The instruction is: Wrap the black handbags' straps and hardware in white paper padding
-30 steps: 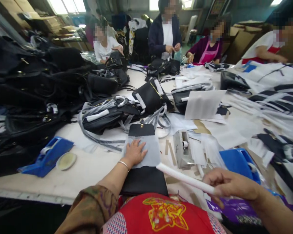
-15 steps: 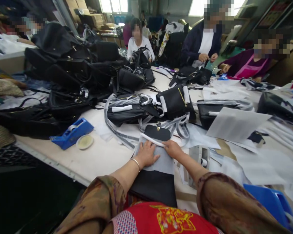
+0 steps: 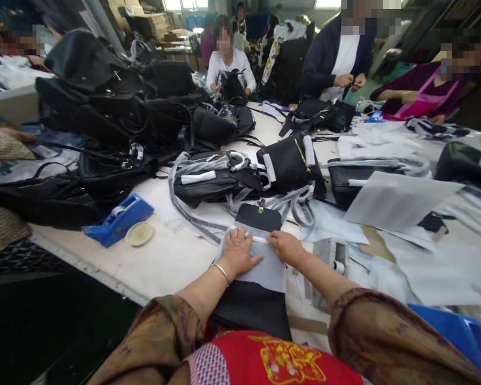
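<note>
In front of me lies a black bag [image 3: 248, 307], its small flap with a gold clasp [image 3: 260, 209] at the far end. A thin white wrapping sheet [image 3: 260, 272] covers its middle, and the sheet's far edge is rolled into a narrow tube just below the flap. My left hand [image 3: 238, 252] rests flat on the sheet and roll, fingers spread. At the roll's right end, my right hand [image 3: 287, 247] is closed, thumb and fingers pinching it. Behind the flap sit black bags with wrapped straps [image 3: 208, 184].
On the left stand a blue tape dispenser [image 3: 120, 218], a yellowish round disc [image 3: 140, 234] and a tall pile of black bags [image 3: 100, 101]. A grey metal dispenser [image 3: 329, 267], loose white sheets [image 3: 436, 262] and another blue dispenser [image 3: 452, 331] are on the right. Several co-workers sit or stand around.
The rolled edge has come slightly nearer to me, away from the flap. My left fingers have shifted up onto it. My right hand still pinches its end.
</note>
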Tool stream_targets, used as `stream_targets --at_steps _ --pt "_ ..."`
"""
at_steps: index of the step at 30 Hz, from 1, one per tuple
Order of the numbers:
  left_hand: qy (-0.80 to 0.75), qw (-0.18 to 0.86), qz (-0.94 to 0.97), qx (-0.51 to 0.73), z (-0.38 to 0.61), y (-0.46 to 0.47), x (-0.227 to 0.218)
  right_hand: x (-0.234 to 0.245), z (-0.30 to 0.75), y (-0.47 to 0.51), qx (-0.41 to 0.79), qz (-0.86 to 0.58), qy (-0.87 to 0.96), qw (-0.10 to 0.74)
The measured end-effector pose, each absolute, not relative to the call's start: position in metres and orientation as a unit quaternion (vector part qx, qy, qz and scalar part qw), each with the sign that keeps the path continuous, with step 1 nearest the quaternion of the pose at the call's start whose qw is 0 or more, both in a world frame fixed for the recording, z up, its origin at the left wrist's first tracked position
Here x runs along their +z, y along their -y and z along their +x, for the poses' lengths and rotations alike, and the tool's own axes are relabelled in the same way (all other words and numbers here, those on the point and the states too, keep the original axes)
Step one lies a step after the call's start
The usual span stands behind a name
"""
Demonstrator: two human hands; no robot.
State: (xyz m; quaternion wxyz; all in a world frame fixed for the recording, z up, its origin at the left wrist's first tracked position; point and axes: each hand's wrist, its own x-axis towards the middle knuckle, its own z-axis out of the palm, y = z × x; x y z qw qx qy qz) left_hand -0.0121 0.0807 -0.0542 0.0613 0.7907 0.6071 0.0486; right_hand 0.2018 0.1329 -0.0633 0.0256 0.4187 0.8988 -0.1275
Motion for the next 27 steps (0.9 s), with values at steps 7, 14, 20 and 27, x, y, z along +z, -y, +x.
stream_targets --at_steps 7,14,20,27 --pt "-0.600 0.073 0.797 0.015 -0.011 -0.087 -0.051 -0.050 0.172 -0.195 -0.129 0.529 -0.838 -0.027" --pt "-0.598 0.085 0.796 0.025 -0.015 -0.089 -0.054 -0.046 0.145 -0.235 -0.130 0.651 -0.747 0.023" --pt "-0.597 0.098 0.796 0.035 -0.014 -0.089 -0.053 0.000 0.146 -0.225 -0.232 0.537 -0.811 0.018" --pt "-0.549 0.164 0.819 0.037 -0.034 -0.090 -0.050 -0.027 0.141 -0.131 -0.306 0.411 -0.853 -0.105"
